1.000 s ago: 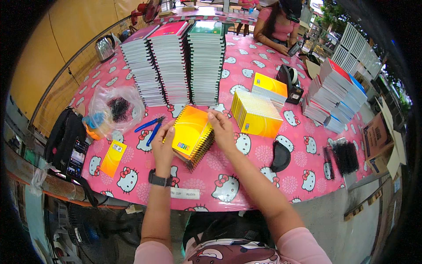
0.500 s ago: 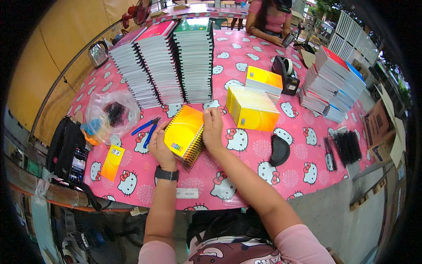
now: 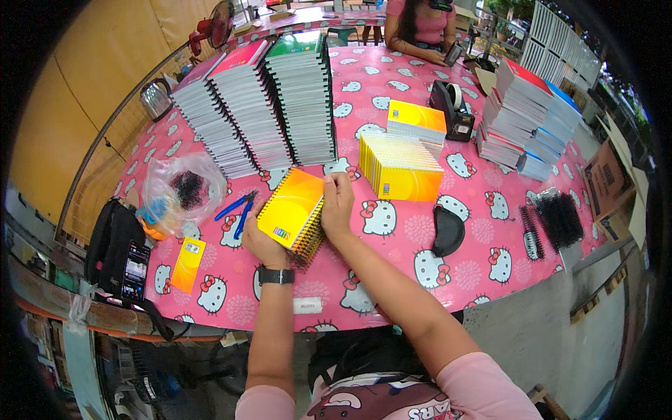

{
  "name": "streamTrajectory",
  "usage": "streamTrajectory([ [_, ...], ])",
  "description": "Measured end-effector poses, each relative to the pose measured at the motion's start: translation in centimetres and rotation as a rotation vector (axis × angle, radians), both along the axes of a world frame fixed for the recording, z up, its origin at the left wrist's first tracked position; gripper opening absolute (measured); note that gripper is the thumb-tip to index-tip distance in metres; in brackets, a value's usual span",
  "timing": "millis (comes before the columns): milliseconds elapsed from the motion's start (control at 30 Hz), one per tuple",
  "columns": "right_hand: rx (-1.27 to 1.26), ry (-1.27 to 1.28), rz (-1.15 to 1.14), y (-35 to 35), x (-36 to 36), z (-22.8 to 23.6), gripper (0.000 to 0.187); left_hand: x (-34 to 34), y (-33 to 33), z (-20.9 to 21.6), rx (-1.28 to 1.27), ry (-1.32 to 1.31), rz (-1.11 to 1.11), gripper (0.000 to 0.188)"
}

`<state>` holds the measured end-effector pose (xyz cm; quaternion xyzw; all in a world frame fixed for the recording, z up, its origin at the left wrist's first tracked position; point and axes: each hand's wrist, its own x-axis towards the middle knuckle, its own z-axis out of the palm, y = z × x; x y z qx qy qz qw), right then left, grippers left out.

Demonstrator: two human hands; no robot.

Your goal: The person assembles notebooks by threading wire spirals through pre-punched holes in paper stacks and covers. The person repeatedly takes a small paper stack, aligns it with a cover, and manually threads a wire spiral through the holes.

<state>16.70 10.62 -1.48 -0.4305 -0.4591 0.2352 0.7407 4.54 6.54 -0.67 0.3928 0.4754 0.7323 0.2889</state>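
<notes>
Notebooks (image 3: pixel 290 208), spiral-bound, w/ yel.-orange top cover

I record a yellow sheet wall (image 3: pixel 91 91) at left, grey concrete floor (image 3: pixel 511 357) below right, my pink-covered bench (image 3: pixel 392 269), white slatted panels (image 3: pixel 560 43) and daylit greenery (image 3: pixel 521 8) beyond.

The left forearm (image 3: pixel 271 339) reaches nearly straight ahead; the right forearm (image 3: pixel 399 294) slants forward and leftward. The left grip (image 3: pixel 266 241) and right grip (image 3: pixel 337 210) face each other, apart, right fingers (image 3: pixel 341 182) curled, left ones partly hidden.
</notes>
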Motion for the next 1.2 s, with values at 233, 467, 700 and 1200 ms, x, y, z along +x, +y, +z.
streamTrajectory([
  [233, 0.027, -0.221, 0.063, -0.1, 2.0, 0.8, 0.017, -0.5, 0.4, -0.3, 0.065, -0.176, -0.153, 0.041],
  [467, -0.264, -1.221, -0.046, -11.2, 17.2, 6.1, 0.035, 2.9, -4.2, 7.4, 0.381, 0.277, 0.182, 0.029],
  [700, -0.461, -1.348, -0.298, -15.6, 24.3, 0.9, 0.037, 17.2, -0.7, 6.7, 0.644, 0.956, -0.389, 0.023],
  [1200, -0.485, -0.753, -0.764, -23.1, 40.5, -0.4, 0.014, 18.2, 2.9, 6.8, 0.294, 1.027, -0.678, 0.019],
])
